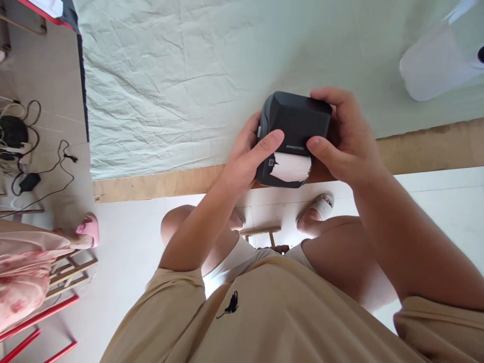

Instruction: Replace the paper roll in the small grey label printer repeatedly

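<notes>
A black label printer with small pale lettering on its lid is held between my two hands, above the near edge of the cloth-covered table. White label paper with a ragged edge sticks out of its near side. My left hand grips the printer's left side, thumb lying on top. On the other side my right hand clasps it, with the thumb by the lettering and a finger over the far right corner. The undersides of the printer and the fingers beneath it are hidden.
Pale green wrinkled cloth covers the table, with a bare wooden edge toward me. A translucent white container lies at the far right. To the left are tangled cables on the floor and a seated person's pink slipper.
</notes>
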The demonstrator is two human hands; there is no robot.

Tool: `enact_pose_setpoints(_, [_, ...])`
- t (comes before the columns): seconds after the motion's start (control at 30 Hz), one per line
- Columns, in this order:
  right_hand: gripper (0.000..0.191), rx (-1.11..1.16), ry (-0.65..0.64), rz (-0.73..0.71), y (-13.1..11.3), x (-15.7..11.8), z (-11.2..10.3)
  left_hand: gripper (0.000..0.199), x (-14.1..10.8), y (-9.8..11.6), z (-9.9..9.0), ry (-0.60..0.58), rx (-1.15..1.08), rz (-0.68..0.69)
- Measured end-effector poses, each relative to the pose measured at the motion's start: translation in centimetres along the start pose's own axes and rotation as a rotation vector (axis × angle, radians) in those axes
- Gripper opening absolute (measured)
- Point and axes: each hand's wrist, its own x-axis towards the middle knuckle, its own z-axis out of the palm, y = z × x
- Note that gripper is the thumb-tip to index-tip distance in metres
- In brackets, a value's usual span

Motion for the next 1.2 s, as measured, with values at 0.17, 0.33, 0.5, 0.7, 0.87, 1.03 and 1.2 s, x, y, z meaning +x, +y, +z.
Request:
enact_pose_setpoints(0.17, [0.064, -0.002, -0.007, 0.002, 0.0, 0.3, -0.1, 0.053, 0.0, -0.1, 0.3, 0.014, -0.037, 0.046])
enact_pose_setpoints(0.33, [0.065, 0.015, 0.016, -0.037, 0.0, 0.6, 0.1, 0.047, 0.1, 0.2, 0.6, 0.021, 0.048, 0.049])
enact_pose_setpoints(0.5, [0.063, 0.030, -0.018, -0.014, -0.8, 0.5, -0.1, 0.042, 0.3, -0.1, 1.0, 0.072, 0.060, 0.088])
enact_pose_setpoints(0.7, [0.063, 0.021, -0.050, 0.005, -1.2, 0.3, -0.5, 0.036, 0.3, -0.4, 0.9, 0.051, 0.089, 0.126])
enact_pose_setpoints(0.87, [0.061, 0.049, -0.072, -0.007, -1.1, 0.4, -0.7, 0.035, 0.5, -0.8, 0.6, 0.001, 0.020, 0.163])
enact_pose_setpoints(1.03, [0.060, 0.066, -0.053, -0.034, -0.9, 0.4, -0.5, 0.031, 0.3, -0.6, 1.3, 0.067, 0.053, 0.115])
enact_pose_setpoints(1.2, [0.060, 0.127, 0.021, -0.025, -0.8, 0.6, -0.1, 0.031, 0.2, 0.0, 1.5, 0.072, -0.011, 0.050])
